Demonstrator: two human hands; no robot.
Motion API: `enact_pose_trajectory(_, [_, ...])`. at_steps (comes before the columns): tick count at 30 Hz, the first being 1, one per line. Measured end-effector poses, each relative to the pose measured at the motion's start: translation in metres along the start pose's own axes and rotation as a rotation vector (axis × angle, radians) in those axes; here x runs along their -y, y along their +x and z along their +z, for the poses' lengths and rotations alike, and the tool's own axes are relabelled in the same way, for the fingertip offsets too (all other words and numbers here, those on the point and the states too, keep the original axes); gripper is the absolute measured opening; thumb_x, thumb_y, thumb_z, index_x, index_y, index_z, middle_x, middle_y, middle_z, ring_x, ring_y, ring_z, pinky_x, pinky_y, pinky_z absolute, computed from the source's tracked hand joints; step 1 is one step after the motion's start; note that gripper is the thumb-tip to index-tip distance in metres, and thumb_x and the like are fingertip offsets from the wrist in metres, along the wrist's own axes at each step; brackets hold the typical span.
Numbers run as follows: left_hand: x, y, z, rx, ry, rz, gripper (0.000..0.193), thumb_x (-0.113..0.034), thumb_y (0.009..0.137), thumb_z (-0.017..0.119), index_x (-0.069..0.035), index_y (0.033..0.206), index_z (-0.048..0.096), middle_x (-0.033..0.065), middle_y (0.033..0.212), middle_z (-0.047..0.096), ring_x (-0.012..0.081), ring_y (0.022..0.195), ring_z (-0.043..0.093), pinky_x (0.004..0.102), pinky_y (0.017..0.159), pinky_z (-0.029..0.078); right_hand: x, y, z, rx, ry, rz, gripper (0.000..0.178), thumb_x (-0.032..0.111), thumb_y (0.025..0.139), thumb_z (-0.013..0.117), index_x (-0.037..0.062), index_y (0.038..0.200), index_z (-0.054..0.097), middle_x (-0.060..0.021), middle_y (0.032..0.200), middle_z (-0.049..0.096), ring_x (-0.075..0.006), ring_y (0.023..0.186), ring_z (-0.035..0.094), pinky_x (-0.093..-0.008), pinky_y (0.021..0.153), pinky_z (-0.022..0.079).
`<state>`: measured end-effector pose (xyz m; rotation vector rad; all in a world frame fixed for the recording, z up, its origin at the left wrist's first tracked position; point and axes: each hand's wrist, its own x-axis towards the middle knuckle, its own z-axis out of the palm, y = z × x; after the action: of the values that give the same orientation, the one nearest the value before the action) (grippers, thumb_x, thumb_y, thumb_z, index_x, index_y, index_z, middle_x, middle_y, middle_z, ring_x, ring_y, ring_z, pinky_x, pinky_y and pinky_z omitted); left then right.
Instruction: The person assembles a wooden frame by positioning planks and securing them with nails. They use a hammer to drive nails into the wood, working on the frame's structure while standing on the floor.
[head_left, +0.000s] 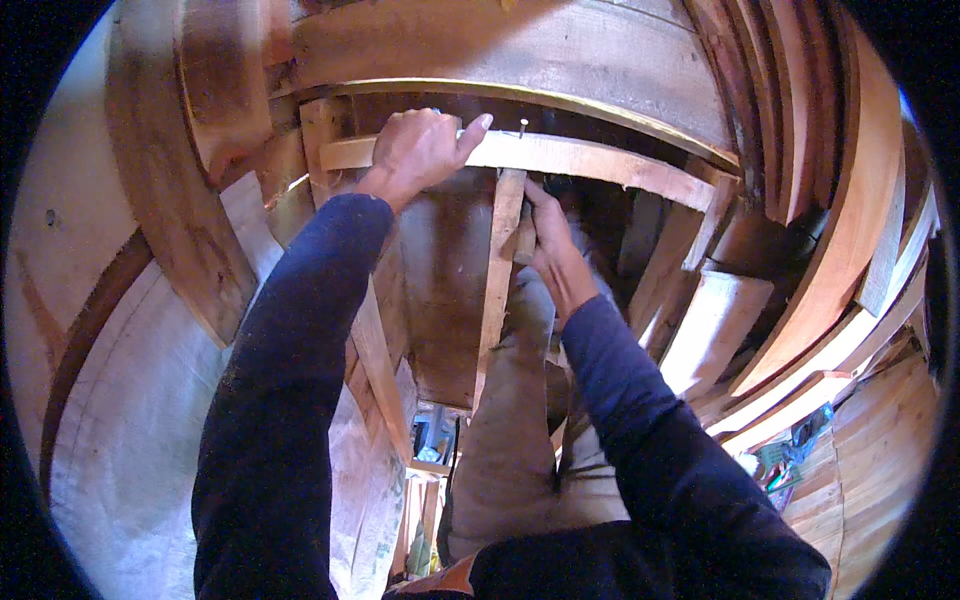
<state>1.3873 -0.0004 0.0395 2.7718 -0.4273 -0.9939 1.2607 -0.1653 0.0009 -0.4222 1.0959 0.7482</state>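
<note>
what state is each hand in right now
Left hand: closed over the pale wooden crossbar.
Right hand: at the upright wooden strip, fingers partly hidden; its grip cannot be told.

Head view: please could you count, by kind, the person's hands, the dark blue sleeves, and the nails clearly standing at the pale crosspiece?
Hands: 2 (left hand, right hand)
Sleeves: 2 (left sleeve, right sleeve)
Nail: 1
Total: 5
</note>
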Motion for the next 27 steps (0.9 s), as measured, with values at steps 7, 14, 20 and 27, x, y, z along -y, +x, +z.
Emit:
enact_pose_trajectory(7, [-0.003, 0.002, -0.002, 0.026, -0.002, -0.021, 0.068, -0.055, 0.095, 0.034, -0.004, 0.068, 0.070, 0.0241, 0.066, 0.063, 0.0398, 0.063, 0.064, 0.0482, 0.063, 0.053, -0.002, 0.003, 0.000, -0.036, 0.036, -0.113, 0.025, 0.028, 0.096, 0.052, 0.0069, 0.106, 0.061, -0.0060, 0.094, 0.065, -0.0173, 0.081, 0.063, -0.0327, 0.073, 0.054])
enact_pose_trajectory(14, [0.002, -0.003, 0.001, -0.020, -0.015, -0.010, 0.073, -0.055, 0.095, 0.031, -0.001, 0.064, 0.070, 0.0238, 0.062, 0.062, 0.0374, 0.059, 0.065, 0.0462, 0.061, 0.054, -0.005, -0.001, 0.005, -0.067, -0.034, -0.116, 0.028, 0.029, 0.096, 0.050, 0.0066, 0.109, 0.060, -0.0072, 0.096, 0.065, -0.0193, 0.083, 0.064, -0.0336, 0.074, 0.054])
enact_pose_trajectory(20, [0.003, 0.005, 0.004, -0.154, -0.102, 0.046, 0.078, -0.060, 0.094, 0.027, -0.001, 0.059, 0.065, 0.0246, 0.059, 0.060, 0.0422, 0.059, 0.062, 0.0510, 0.060, 0.052, 0.020, 0.009, -0.007, 0.051, -0.119, 0.069, 0.032, 0.032, 0.099, 0.043, 0.0069, 0.111, 0.059, -0.0096, 0.099, 0.065, -0.0208, 0.089, 0.063, -0.0360, 0.081, 0.053])
enact_pose_trajectory(27, [-0.052, -0.074, 0.031, -0.654, -0.576, -0.168, 0.032, -0.033, 0.090, 0.056, -0.002, 0.091, 0.063, 0.0179, 0.095, 0.062, 0.0374, 0.094, 0.057, 0.0457, 0.086, 0.042, 0.011, -0.002, -0.020, -0.019, -0.190, -0.038, 0.031, 0.031, 0.096, 0.052, 0.0051, 0.113, 0.057, -0.0081, 0.098, 0.064, -0.0213, 0.085, 0.062, -0.0375, 0.075, 0.053])
